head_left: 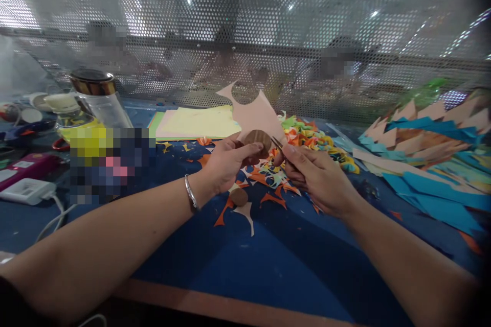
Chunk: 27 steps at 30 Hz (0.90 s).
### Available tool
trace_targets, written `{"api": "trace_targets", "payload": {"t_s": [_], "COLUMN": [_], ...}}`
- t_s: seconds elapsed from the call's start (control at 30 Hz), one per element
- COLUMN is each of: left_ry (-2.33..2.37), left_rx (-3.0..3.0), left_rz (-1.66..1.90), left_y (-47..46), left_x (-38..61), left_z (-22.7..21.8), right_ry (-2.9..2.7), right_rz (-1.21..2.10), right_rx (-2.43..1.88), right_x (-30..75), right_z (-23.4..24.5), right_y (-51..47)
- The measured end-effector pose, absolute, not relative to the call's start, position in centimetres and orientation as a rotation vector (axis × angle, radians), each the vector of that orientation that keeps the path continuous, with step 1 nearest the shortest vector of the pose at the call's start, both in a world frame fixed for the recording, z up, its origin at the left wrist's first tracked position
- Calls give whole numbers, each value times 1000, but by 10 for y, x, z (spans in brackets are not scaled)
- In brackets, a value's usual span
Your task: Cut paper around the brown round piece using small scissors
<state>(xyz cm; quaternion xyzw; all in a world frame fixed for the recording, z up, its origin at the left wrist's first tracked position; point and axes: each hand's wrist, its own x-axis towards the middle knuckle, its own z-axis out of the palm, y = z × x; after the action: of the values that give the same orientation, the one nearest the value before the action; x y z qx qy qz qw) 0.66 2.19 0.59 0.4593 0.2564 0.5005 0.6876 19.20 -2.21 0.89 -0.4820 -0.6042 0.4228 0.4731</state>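
Observation:
A pale pink paper sheet (261,115) with curved pieces cut from its edge stands up between my hands. My left hand (230,158) pinches it together with a round brown disc (258,142), the thumb lying on the disc's face. Small scissors (276,142) are in my right hand (312,171), their blades at the paper just right of the disc. The handles are hidden by my fingers. Below my left hand another brown disc (238,197) lies on the table among orange and pink paper scraps (274,199).
A stack of coloured paper (195,121) lies behind my hands, beside a heap of colourful folded paper pieces (307,140). Pointed paper and blue strips (429,184) fill the right. Bottles (100,97), a white charger (26,191) and its cable are left. A perforated metal screen (238,36) closes the back.

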Motion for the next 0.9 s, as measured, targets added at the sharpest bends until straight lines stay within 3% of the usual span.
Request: {"api": "trace_targets", "payload": {"t_s": [0.9], "left_ry": [545], "left_rx": [1095], "left_rz": [1129], "left_y": [19], "left_x": [5], "left_z": [6], "right_ry": [-1487], "right_rz": [1103], "right_rx": [-1221], "right_x": [195], "right_z": [14], "right_y": [-25]}}
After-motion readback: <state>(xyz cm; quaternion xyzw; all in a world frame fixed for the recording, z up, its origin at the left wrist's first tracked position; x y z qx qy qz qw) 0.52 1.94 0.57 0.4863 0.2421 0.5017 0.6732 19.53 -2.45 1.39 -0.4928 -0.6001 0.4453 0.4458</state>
